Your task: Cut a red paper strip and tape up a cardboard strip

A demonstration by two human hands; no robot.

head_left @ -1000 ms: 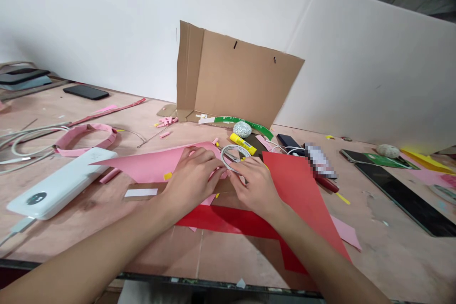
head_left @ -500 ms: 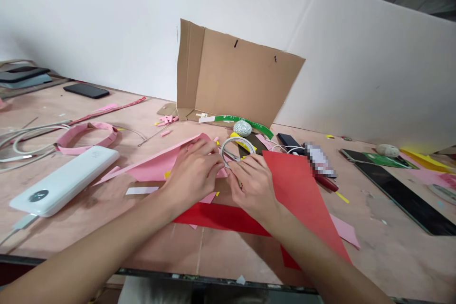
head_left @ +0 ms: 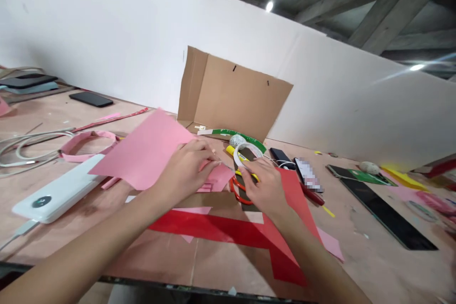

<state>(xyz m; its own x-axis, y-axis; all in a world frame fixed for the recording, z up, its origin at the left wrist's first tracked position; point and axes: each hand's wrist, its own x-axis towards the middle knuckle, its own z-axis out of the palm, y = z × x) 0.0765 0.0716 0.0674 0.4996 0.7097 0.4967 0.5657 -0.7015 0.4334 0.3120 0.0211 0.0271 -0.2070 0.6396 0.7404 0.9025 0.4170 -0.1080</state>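
My left hand point(head_left: 190, 164) is closed, fingertips pinched, on a sheet of pink paper point(head_left: 138, 154) that tilts up behind it and reaches out to the right under the fingers. The exact grip point is hidden. My right hand point(head_left: 265, 185) holds a white roll of tape point(head_left: 236, 154) upright between thumb and fingers, a short way right of the left hand. Below the right hand lie scissors with red-orange handles point(head_left: 245, 202). Red paper point(head_left: 213, 225) lies under both forearms. Behind the tape are a yellow tube point(head_left: 231, 150) and a silvery ball point(head_left: 235, 140).
A bent cardboard panel point(head_left: 238, 95) stands against the white wall point(head_left: 107, 33). At left are a white power bank point(head_left: 60, 190), a pink band point(head_left: 67, 156), cables and a phone point(head_left: 91, 99). Several phones, including a long dark one point(head_left: 388, 213), lie at right.
The pink paper has risen and tilted up at the left. Both hands have moved apart, the tape roll going right with my right hand. The view has tipped upward.
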